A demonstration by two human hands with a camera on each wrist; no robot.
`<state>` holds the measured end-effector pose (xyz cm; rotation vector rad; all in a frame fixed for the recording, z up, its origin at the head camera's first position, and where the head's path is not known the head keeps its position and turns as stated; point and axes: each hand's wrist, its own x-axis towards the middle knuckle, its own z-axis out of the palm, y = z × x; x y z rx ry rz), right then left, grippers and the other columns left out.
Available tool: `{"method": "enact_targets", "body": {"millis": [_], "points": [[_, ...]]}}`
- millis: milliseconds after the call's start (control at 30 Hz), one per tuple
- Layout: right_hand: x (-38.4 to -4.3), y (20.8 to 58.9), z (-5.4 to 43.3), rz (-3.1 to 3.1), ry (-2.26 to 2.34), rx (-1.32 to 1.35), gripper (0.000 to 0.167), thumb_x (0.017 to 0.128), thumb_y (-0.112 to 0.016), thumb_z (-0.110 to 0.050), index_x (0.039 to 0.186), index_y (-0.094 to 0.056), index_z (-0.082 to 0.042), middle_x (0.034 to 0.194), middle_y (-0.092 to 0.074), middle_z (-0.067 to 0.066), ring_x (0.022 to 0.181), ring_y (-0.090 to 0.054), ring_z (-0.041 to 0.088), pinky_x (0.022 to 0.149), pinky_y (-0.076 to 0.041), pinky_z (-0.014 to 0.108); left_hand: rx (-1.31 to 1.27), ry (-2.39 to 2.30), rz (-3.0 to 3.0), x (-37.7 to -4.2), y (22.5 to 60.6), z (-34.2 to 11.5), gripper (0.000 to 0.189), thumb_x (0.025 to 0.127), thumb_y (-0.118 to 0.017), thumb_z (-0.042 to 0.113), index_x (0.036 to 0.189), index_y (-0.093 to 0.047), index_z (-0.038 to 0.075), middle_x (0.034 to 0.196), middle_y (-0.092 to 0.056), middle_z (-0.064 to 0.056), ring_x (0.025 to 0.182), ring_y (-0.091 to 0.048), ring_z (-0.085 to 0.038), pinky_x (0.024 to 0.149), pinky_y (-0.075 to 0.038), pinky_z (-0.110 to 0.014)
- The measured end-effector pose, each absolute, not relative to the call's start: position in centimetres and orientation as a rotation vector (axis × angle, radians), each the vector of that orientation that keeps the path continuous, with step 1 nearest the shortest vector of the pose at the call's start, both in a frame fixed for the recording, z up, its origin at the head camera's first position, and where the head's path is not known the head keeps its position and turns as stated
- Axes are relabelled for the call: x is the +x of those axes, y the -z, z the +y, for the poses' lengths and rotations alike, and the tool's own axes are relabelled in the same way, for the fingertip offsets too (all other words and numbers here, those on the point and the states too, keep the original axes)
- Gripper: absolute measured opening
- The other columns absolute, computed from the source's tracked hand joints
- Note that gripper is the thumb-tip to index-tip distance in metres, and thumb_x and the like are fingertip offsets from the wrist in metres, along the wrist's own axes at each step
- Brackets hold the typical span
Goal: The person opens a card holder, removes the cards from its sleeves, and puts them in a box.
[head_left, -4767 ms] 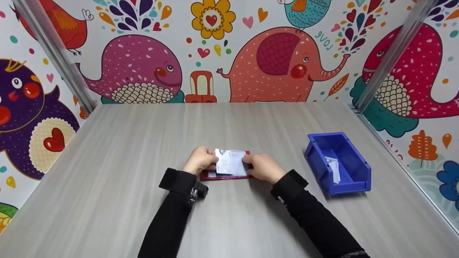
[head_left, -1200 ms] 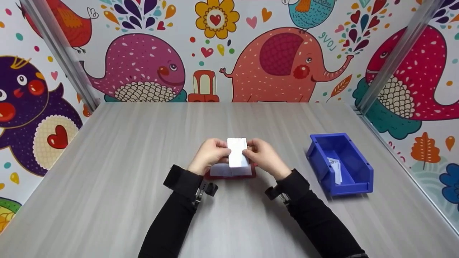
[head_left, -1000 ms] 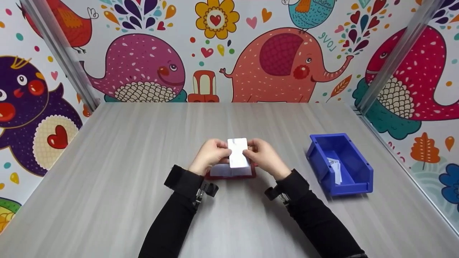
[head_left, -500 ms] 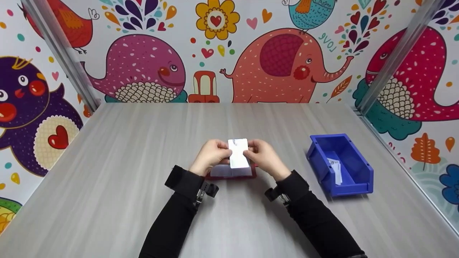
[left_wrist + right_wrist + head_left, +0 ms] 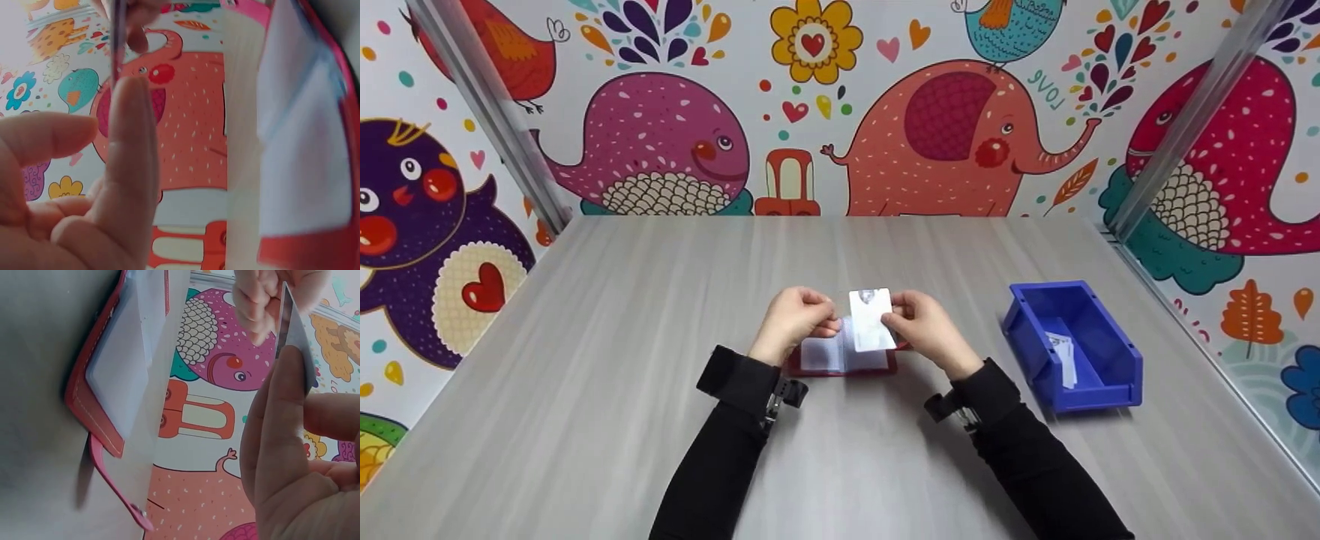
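Observation:
My right hand (image 5: 934, 330) pinches a white card (image 5: 870, 321) with a small grey print near its top edge, held upright. In the right wrist view the card (image 5: 295, 332) appears almost edge-on between thumb and fingers. To its left is my left hand (image 5: 799, 322), holding nothing. The left wrist view has its thumb (image 5: 62, 134) and a straight finger (image 5: 132, 152) apart, the fingertip close to the card's edge. Below both hands a red card holder (image 5: 834, 373) lies spread on the table, its clear sleeves (image 5: 821, 354) showing; my hands and the card hide its upper part.
A blue bin (image 5: 1099, 396) stands at the right with several white cards (image 5: 1063, 358) inside, against its left wall. From the holder a red strap (image 5: 109, 481) with a snap sticks out. Cartoon-printed walls (image 5: 810, 112) border the table at the back and sides.
Both hands were on the card until half a second ago; the left has let go and drawn slightly left. The right has moved slightly right with the card. Earlier, the card was held sideways.

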<state>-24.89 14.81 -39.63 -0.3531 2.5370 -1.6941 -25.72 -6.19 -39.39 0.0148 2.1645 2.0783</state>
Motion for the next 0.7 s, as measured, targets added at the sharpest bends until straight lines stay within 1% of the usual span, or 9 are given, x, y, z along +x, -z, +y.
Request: {"method": "enact_targets", "body": {"millis": [133,267,333,433,500,533,600,633,700], "points": [[-24.7,39.6,15.5,2.574,1.688,-0.384,0.028,0.092,-0.060,0.002,0.116,-0.057,0.015,0.086,-0.064,0.007,0.070,-0.057,0.012,0.057,-0.048,0.023,-0.022,-2.007,2.338,-25.9,39.7,-6.7,0.021,0.088,-0.056,-0.002,0.105,-0.061,-0.015,0.090,-0.068,-0.024,0.061,-0.066,-0.014,0.060,-0.056,-0.024],[-24.5,39.5,16.3,2.566,1.721,-0.395,0.028,0.092,-0.060,0.004,0.116,-0.056,0.017,0.087,-0.064,0.009,0.072,-0.056,0.010,0.059,-0.047,0.021,-0.023,-1.838,2.575,-26.1,40.1,-7.3,0.017,0.088,-0.059,0.002,0.099,-0.064,-0.010,0.084,-0.070,-0.020,0.062,-0.068,-0.017,0.059,-0.056,-0.025],[-24.3,39.4,16.8,2.530,1.750,-0.391,0.030,0.092,-0.058,0.003,0.118,-0.054,0.018,0.087,-0.063,0.008,0.072,-0.057,0.009,0.060,-0.049,0.021,-0.003,-1.662,2.766,-26.1,40.3,-7.6,0.016,0.086,-0.060,0.006,0.094,-0.067,-0.007,0.081,-0.071,-0.015,0.067,-0.069,-0.020,0.063,-0.056,-0.028],[-24.1,39.1,17.5,2.490,1.781,-0.379,0.031,0.093,-0.057,0.003,0.120,-0.053,0.018,0.086,-0.063,0.008,0.071,-0.059,0.009,0.061,-0.052,0.022,0.015,-1.403,2.991,-26.2,40.6,-7.9,0.017,0.082,-0.062,0.009,0.091,-0.068,-0.005,0.086,-0.071,-0.015,0.081,-0.068,-0.029,0.074,-0.054,-0.038],[-23.8,38.8,17.9,2.488,1.784,-0.369,0.032,0.094,-0.056,0.003,0.121,-0.053,0.018,0.088,-0.063,0.009,0.073,-0.060,0.009,0.063,-0.053,0.022,0.024,-1.290,3.080,-26.2,40.8,-8.1,0.017,0.080,-0.063,0.010,0.088,-0.068,-0.004,0.089,-0.070,-0.016,0.086,-0.065,-0.032,0.078,-0.051,-0.042],[-23.7,38.7,18.2,2.494,1.779,-0.360,0.032,0.094,-0.056,0.003,0.122,-0.053,0.018,0.089,-0.063,0.009,0.074,-0.060,0.010,0.064,-0.053,0.022,0.019,-1.261,3.095,-26.3,40.9,-8.2,0.015,0.080,-0.063,0.010,0.085,-0.067,-0.003,0.088,-0.068,-0.014,0.085,-0.063,-0.031,0.077,-0.050,-0.042],[-23.4,38.4,18.7,2.519,1.753,-0.329,0.032,0.095,-0.057,0.001,0.123,-0.053,0.015,0.092,-0.063,0.011,0.077,-0.060,0.011,0.065,-0.053,0.023,0.014,-1.220,3.096,-26.3,41.0,-8.4,0.014,0.080,-0.063,0.010,0.072,-0.058,0.000,0.074,-0.058,-0.009,0.071,-0.055,-0.026,0.065,-0.045,-0.037],[-23.2,38.2,18.9,2.529,1.743,-0.316,0.032,0.095,-0.057,0.000,0.124,-0.053,0.015,0.094,-0.063,0.011,0.078,-0.060,0.012,0.066,-0.054,0.023,0.009,-1.194,3.097,-26.4,41.1,-8.4,0.020,0.080,-0.064,0.010,0.066,-0.052,0.003,0.069,-0.051,-0.005,0.065,-0.048,-0.022,0.060,-0.041,-0.035],[-23.0,37.9,19.3,2.548,1.724,-0.288,0.033,0.097,-0.057,-0.001,0.126,-0.053,0.013,0.097,-0.062,0.013,0.081,-0.060,0.014,0.068,-0.054,0.024,-0.004,-1.141,3.096,-26.4,41.2,-8.5,0.033,0.081,-0.066,0.011,0.060,-0.041,0.009,0.065,-0.038,0.000,0.061,-0.037,-0.019,0.057,-0.033,-0.033]]}}
